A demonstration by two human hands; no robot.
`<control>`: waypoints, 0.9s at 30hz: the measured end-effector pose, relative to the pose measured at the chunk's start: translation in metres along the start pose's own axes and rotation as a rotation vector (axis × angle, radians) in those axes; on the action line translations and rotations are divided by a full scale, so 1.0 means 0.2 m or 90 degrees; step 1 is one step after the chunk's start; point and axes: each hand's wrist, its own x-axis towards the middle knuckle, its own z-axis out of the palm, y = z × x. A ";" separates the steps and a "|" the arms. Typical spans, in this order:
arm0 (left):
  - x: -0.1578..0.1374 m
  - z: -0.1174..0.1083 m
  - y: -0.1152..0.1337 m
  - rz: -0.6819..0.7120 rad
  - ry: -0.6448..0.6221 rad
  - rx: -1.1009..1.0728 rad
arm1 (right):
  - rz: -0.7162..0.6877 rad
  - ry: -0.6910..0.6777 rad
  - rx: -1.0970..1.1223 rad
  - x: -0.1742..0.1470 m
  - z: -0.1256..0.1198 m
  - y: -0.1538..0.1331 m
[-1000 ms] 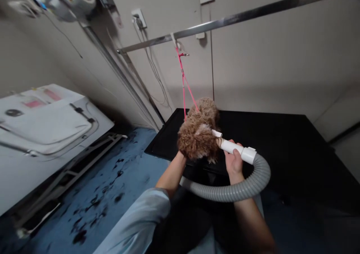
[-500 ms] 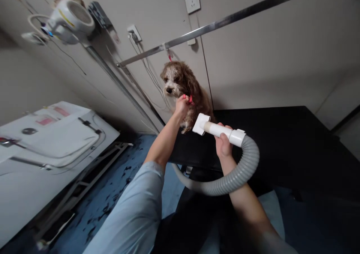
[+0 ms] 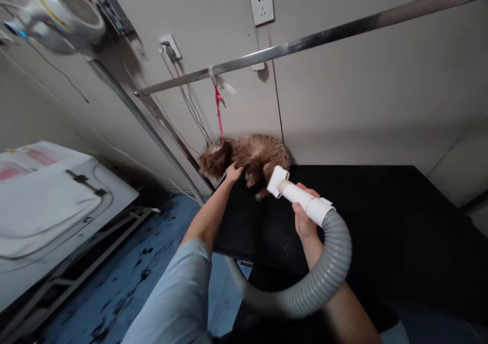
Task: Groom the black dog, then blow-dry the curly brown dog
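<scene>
A curly brown dog (image 3: 257,151) is bent low on the black grooming table (image 3: 366,201), its blurred head down at the left. From the metal rail, a pink lead (image 3: 218,107) runs down to its neck. My left hand (image 3: 233,173) is closed against the dog at its chest and front leg; the exact hold is partly hidden. In my right hand (image 3: 305,217) is a white dryer nozzle (image 3: 301,195) on a grey ribbed hose (image 3: 337,252). The nozzle's flat head points toward the dog's hind leg.
A metal rail (image 3: 316,44) crosses above the table in front of the wall. At upper left a white stand dryer (image 3: 68,16) sits on a slanted pole. A white tub (image 3: 110,181) stands left, beside a blue floor (image 3: 160,242) with dark clumps. Wall sockets (image 3: 262,6) carry cables.
The dog has gone from sitting upright to bending low, head down and left. My left hand has let go of the pink lead and moved lower. The lead now hangs taut.
</scene>
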 end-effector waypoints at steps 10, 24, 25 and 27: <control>0.35 0.52 -0.33 -0.080 -0.146 -0.103 | 0.050 0.001 -0.048 0.42 0.20 0.41; 0.71 0.74 -0.26 -0.173 -0.490 -0.234 | 0.170 0.070 0.109 1.03 0.35 0.70; 0.72 0.73 -0.25 -0.194 -0.538 -0.215 | 0.169 0.086 0.104 1.08 0.36 0.71; 0.71 0.72 -0.24 -0.185 -0.542 -0.171 | 0.162 0.140 0.076 1.13 0.33 0.74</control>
